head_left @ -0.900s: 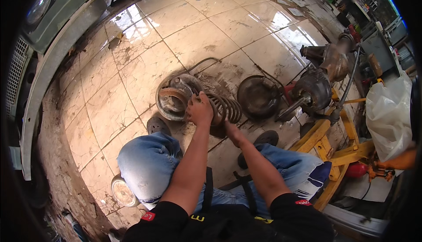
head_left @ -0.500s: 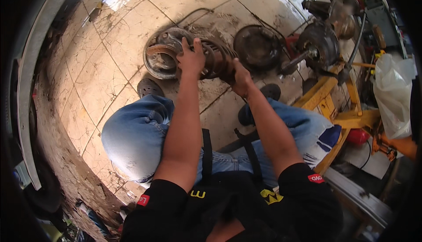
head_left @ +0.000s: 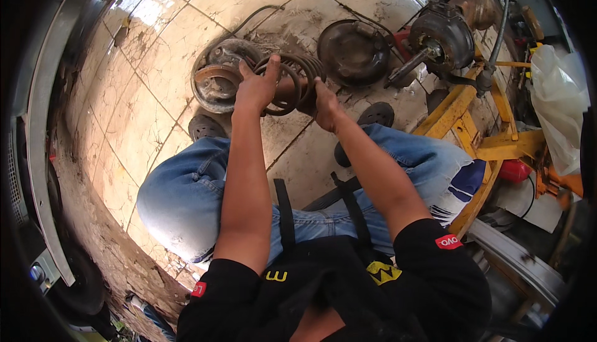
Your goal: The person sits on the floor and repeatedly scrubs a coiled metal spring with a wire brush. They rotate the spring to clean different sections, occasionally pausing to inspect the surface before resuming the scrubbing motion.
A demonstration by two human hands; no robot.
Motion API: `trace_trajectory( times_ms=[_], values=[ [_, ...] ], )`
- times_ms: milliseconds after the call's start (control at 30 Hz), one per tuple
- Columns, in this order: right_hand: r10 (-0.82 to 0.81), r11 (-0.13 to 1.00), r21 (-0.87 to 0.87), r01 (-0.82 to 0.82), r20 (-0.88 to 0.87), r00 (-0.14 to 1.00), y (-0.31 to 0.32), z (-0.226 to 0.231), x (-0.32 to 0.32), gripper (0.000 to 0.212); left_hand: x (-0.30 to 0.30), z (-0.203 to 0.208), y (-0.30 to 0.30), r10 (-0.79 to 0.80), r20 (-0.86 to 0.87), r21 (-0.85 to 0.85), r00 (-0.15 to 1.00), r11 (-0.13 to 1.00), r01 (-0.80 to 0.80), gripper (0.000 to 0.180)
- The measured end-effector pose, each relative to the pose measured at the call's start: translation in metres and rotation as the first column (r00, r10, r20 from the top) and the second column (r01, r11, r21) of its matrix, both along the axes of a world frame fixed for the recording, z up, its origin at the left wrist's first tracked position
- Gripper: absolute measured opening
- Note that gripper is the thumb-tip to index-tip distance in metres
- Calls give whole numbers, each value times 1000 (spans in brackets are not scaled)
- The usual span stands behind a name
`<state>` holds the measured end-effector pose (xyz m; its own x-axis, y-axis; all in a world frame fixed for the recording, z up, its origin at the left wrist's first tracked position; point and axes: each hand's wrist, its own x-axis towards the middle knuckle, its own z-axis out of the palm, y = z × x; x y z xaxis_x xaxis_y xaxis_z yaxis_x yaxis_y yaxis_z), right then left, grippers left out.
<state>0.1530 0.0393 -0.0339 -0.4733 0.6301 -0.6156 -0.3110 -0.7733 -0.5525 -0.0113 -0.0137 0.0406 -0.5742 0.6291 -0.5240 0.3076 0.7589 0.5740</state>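
Seen from above, a seated or squatting person in blue jeans [head_left: 186, 196] and a black shirt [head_left: 336, 280] reaches both bare arms forward over a dirty, cream-tiled floor [head_left: 146, 124]. A dark coil spring [head_left: 291, 71] is at the upper centre, between the two hands, lying roughly sideways. The left hand [head_left: 256, 87] is at the spring's left end, thumb and a finger spread in a V, the thumb against the coil; whether its hidden fingers grip cannot be told. The right hand [head_left: 327, 107] clasps the spring's right end, thumb toward the top. Something brown shows through the coils, its shape partly hidden.

Just left of the left hand lies a round metal plate [head_left: 208, 101] with a curved rusty piece [head_left: 208, 72] on it. Beyond the right hand, a dark round dish [head_left: 352, 53] lies on the tiles. Farther right, a greasy axle assembly [head_left: 440, 37] stands near a yellow frame [head_left: 457, 115], with a whitish plastic bag [head_left: 556, 106] beside it. Grey shoes [head_left: 377, 114] show beyond the knees.
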Motion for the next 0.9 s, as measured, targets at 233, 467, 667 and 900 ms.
trace_trajectory(
  times_ms=[233, 467, 667, 900],
  values=[
    [-76, 997, -39, 70, -174, 982, 0, 6, 10, 53, -3, 1, 5, -204, -80, 248, 976, 944, 218, 90],
    [44, 988, 131, -82, 272, 961, 8, -1, 18, 48, -2, -21, 14, -132, -172, 474, 976, 858, 199, 68],
    [-21, 983, 175, -57, 412, 911, 22, -15, 22, 60, 6, -9, 9, -13, -103, 344, 995, 938, 48, 87],
    [72, 952, 201, -232, 588, 806, 27, -39, 28, 64, 10, -24, 10, 82, -99, 345, 992, 938, -43, 89]
  ],
)
